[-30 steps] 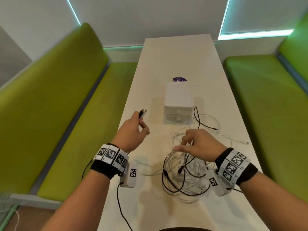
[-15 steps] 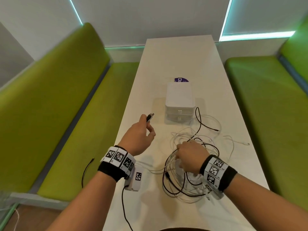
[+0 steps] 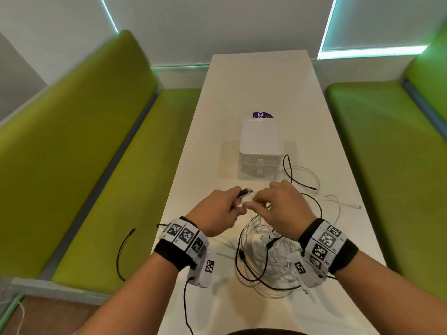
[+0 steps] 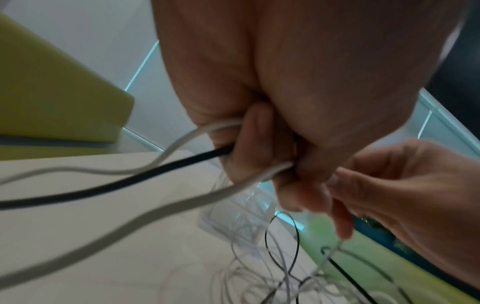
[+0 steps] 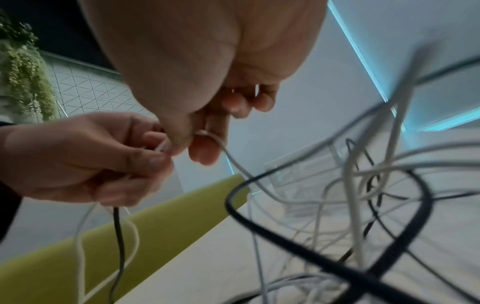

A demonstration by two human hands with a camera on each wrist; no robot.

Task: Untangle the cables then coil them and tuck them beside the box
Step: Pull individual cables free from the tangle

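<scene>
Both hands are raised over the white bench, just in front of the white box. Left hand is curled around a black cable and white cable — plug ends stick out past its fingers. Right hand pinches a thin white strand between thumb and forefinger, touching the left hand. The tangled cables lie on the bench below the right wrist — black and white loops mixed.

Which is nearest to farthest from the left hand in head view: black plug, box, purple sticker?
From the left hand:
1. Black plug, sticking out of its fingers.
2. Box, mid-table beyond both hands.
3. Purple sticker, on the table just behind the box.
</scene>
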